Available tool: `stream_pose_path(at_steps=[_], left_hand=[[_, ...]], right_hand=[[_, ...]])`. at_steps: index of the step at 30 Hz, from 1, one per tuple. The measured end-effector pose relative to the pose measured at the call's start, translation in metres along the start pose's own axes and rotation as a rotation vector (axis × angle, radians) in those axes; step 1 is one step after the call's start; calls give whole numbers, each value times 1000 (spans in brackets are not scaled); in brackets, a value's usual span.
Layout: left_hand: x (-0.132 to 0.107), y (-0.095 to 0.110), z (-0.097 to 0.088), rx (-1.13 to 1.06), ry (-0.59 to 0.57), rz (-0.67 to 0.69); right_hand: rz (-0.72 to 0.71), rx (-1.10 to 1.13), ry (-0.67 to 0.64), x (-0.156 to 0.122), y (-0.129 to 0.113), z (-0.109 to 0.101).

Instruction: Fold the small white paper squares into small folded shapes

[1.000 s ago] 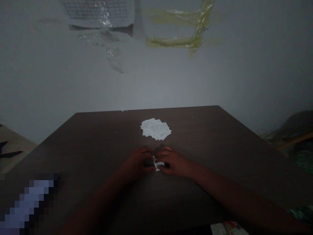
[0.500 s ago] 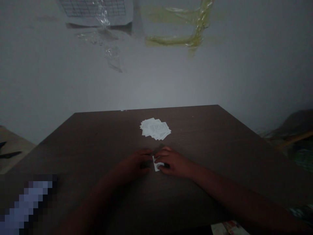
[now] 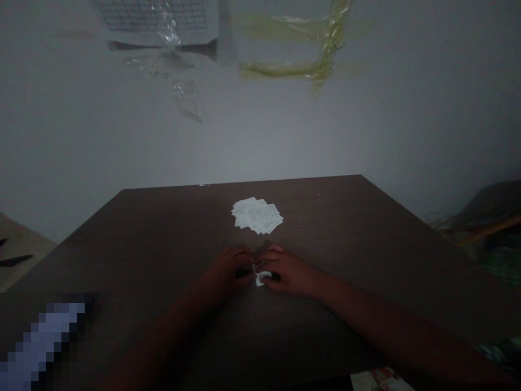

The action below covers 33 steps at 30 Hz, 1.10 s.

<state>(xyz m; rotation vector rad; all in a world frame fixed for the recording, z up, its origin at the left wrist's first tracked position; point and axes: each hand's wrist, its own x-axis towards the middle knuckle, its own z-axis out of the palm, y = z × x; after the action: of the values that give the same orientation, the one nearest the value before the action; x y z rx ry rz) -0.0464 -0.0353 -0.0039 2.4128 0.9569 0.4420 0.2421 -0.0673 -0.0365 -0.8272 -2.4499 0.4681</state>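
A small white piece of paper [image 3: 262, 277] lies low over the table in front of me, partly hidden by my fingers. My right hand [image 3: 285, 270] is bent over it from the right, its thumb and fingers closed on the paper. From the left, my left hand [image 3: 232, 267] has its curled fingertips and thumb at the paper's left edge, seemingly pinching it; the exact contact is too dark to make out. Beyond both hands sits a loose heap of white paper slips [image 3: 257, 215] with printed text on them.
The dark brown table [image 3: 334, 233] meets a pale wall [image 3: 260, 130] with tape remnants [image 3: 293, 70] and a gridded sheet [image 3: 154, 16]. A blurred-out bluish object [image 3: 44, 342] lies at the lower left. Dark items [image 3: 16, 260] rest on a lighter surface at the far left.
My left hand has closed in on the paper's left edge. The paper shows less of its upper part and looks bent there. The heap of slips stays put.
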Motion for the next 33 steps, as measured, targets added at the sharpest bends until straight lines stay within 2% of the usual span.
stream_pose_path(at_steps=[4,14,21,33], left_hand=[[0,4,4,75,7,-30],[-1,16,0,96,-16,-78],[-1,15,0,115,-45,-81],[-1,14,0,114,-40,-60]], right_hand=[[13,6,4,1,0,1],[10,5,7,0,2,-3],[61,16,-26,-6,13,-21],[89,35,-33,-5,15,-19]])
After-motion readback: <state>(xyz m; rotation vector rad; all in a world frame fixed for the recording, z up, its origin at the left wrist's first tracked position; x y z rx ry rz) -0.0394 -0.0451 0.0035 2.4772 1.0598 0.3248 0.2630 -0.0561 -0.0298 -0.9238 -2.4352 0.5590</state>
